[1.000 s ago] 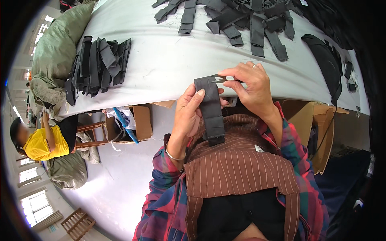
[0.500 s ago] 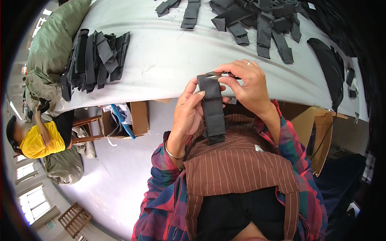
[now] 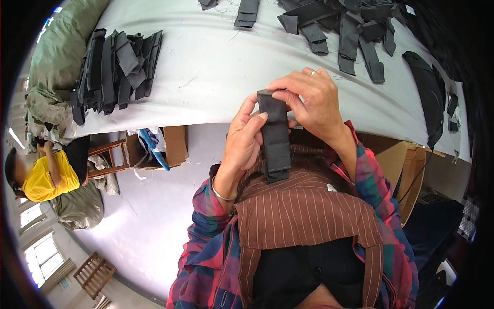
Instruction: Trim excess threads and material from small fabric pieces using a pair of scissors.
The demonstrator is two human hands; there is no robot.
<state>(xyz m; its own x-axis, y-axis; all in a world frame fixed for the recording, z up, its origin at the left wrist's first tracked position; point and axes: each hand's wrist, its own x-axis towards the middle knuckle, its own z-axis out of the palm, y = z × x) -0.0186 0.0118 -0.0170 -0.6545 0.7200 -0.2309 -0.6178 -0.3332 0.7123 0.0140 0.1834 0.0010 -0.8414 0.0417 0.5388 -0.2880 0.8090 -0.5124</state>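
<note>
A dark grey fabric strip [image 3: 277, 139] hangs upright in front of my brown striped apron, its lower end loose. Gripping its left side near the top is my left hand [image 3: 244, 134], thumb on the front face and fingers behind. My right hand [image 3: 309, 103] pinches the top edge at its right corner between thumb and fingers. On the pale cloth-covered table [image 3: 206, 77] to the left lies a stack of similar strips [image 3: 116, 69]. A looser heap of strips [image 3: 350, 38] is spread at the far right.
A black curved fabric piece [image 3: 424, 92] lies by the table's right end. Below the table stand cardboard boxes [image 3: 176, 147], one with plastic bags. A green bundle [image 3: 64, 51] sits at the far left. A person in yellow [image 3: 49, 177] sits beyond it.
The strip's top, held apart with a gap at the right half a second ago, is now folded together. My right hand has moved slightly in over it. The view has shifted a little.
</note>
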